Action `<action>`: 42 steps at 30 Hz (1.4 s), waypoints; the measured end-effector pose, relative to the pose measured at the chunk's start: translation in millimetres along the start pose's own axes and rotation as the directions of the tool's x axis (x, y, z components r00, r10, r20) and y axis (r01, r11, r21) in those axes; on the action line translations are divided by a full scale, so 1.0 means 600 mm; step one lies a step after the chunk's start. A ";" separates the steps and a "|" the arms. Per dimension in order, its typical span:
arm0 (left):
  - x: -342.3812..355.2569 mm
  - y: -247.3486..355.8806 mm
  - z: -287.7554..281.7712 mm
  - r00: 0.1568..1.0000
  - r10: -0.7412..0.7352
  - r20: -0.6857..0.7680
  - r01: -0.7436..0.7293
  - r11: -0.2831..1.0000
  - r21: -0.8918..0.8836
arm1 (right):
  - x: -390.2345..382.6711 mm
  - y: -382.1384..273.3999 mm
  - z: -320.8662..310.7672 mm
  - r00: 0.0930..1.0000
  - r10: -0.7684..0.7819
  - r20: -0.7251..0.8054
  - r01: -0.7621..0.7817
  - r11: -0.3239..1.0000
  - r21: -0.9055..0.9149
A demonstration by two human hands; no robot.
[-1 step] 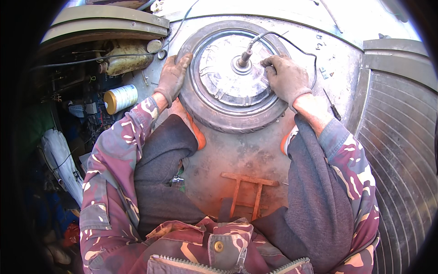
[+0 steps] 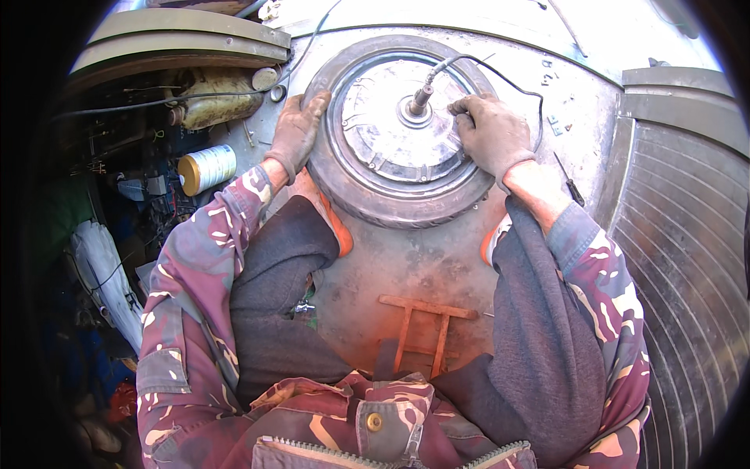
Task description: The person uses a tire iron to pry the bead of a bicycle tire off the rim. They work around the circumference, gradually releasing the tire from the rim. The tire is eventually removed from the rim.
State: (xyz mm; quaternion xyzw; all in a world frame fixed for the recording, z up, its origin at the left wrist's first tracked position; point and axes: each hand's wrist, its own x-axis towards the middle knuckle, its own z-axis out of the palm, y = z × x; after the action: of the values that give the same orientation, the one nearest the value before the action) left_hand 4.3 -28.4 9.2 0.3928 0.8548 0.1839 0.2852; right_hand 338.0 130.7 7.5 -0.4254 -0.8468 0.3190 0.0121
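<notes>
A motor wheel (image 2: 402,144) with a black tyre and a silver hub cover lies flat on the floor between my feet. Its axle (image 2: 422,97) sticks up from the middle, and a black cable (image 2: 516,83) loops out of the axle's top to the right. My left hand (image 2: 298,131), in a dirty glove, is closed on the tyre's left edge. My right hand (image 2: 492,129), gloved too, lies over the right side of the wheel. Its fingers are bent together above the hub cover, near the axle; anything between them is too small to make out.
A screwdriver (image 2: 574,187) and small metal parts (image 2: 558,125) lie right of the wheel. A rusty orange metal frame (image 2: 426,309) is between my legs. On the left are a white and yellow can (image 2: 206,170), a grimy bottle (image 2: 215,98) and clutter. A ribbed panel (image 2: 680,234) stands right.
</notes>
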 end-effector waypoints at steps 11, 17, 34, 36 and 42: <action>-0.016 0.036 0.000 0.996 -0.042 -0.073 0.033 0.993 -0.115 | -0.004 0.011 0.000 0.998 0.047 -0.035 -0.049 0.998 -0.042; -0.008 0.015 -0.001 0.990 0.136 -0.033 -0.126 0.968 0.217 | -0.002 0.027 0.014 0.992 0.130 0.005 -0.130 0.990 0.048; -0.011 0.010 0.005 0.996 -0.073 -0.048 0.070 0.996 -0.046 | -0.012 0.065 -0.055 0.912 -0.370 0.175 0.380 0.925 -0.023; -0.010 0.015 0.003 0.998 -0.043 -0.051 0.041 0.998 -0.038 | -0.012 0.060 -0.057 0.922 -0.319 0.219 0.346 0.933 -0.101; -0.008 0.016 -0.002 0.999 -0.049 -0.011 0.048 0.997 -0.054 | -0.038 0.033 -0.060 0.947 -0.163 0.277 0.234 0.940 -0.248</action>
State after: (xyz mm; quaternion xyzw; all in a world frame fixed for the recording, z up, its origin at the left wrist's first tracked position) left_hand 11.4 -26.3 16.6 0.3630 0.8606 0.2021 0.2947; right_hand 377.2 142.1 30.9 -0.2907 -0.9165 0.2456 -0.1230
